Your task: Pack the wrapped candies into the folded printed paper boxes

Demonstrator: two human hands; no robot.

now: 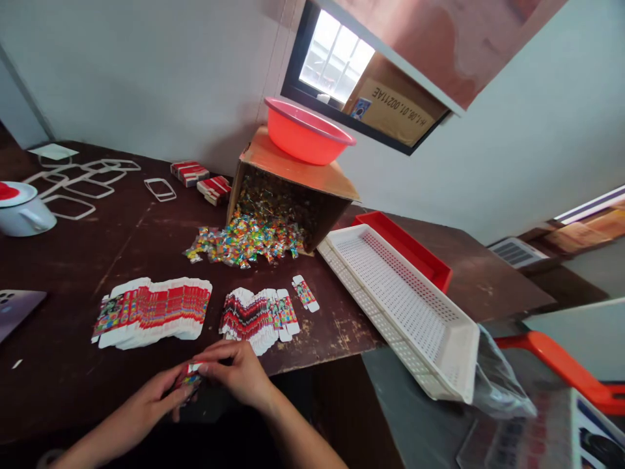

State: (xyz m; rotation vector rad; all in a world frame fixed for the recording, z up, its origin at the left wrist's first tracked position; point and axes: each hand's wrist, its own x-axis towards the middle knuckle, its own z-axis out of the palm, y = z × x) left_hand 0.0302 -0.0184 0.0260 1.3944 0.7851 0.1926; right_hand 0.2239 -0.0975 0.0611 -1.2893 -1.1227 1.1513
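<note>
A small printed candy box [190, 378] is between my two hands at the table's front edge. My left hand [163, 391] wraps round its body, while the fingers of my right hand [234, 371] pinch its upper end, where a white and red flap shows. Much of the box is hidden by my fingers. Just beyond lie two fanned rows of flat folded cartons, a wide red-and-white row [161, 306] on the left and a shorter row [254, 316] on the right. One single flat carton [305, 293] lies apart to the right.
Small bags of colourful candy [249, 238] spill from a tipped cardboard box [297, 170] topped by a pink basin [307, 133]. A white perforated tray [400, 306] leans over a red tray [405, 244] at right. A white enamel mug [27, 212] and a phone [17, 309] are at left.
</note>
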